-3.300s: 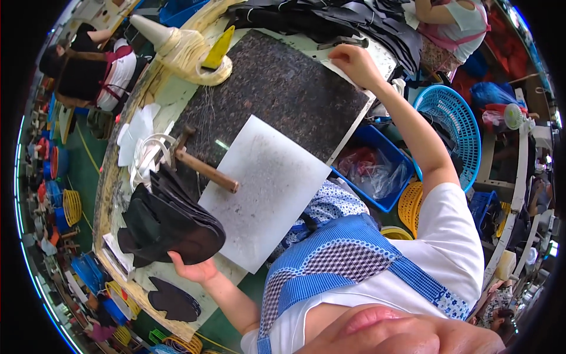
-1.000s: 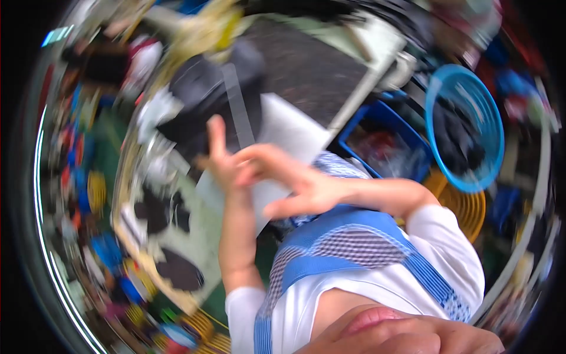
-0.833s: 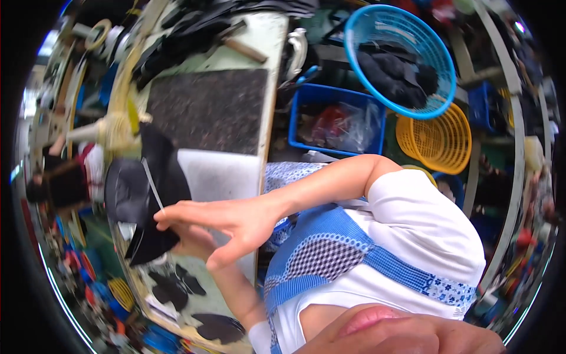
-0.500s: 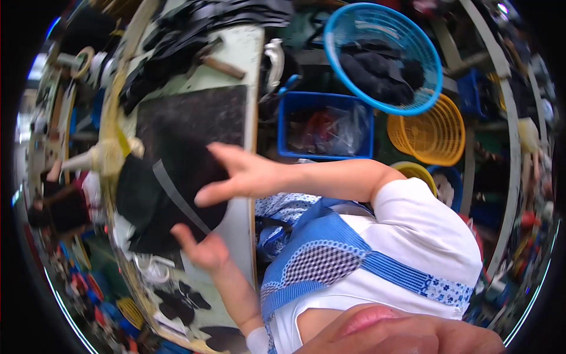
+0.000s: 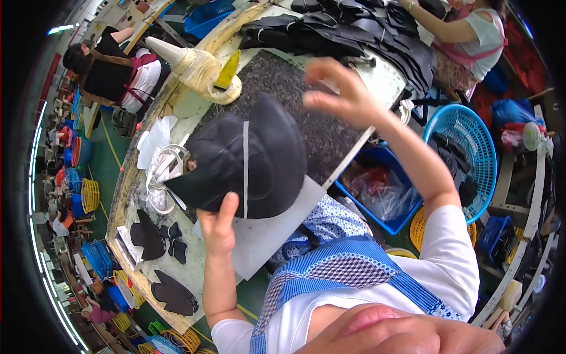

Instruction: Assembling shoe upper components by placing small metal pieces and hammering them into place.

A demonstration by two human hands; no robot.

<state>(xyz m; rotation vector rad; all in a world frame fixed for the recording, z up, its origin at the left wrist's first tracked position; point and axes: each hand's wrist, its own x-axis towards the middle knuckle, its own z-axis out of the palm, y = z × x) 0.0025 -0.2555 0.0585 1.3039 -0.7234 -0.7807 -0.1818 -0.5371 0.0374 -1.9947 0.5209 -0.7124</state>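
My left fingers [image 5: 227, 207] grasp the black bundle [image 5: 277, 162] by one edge, so it could slip while my right fingers [image 5: 321, 100] spread, unladen.

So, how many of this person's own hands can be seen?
2: the left hand holds the black bundle, which partly hides it; the right hand, blurred, hangs above the dark board, apart from the bundle.
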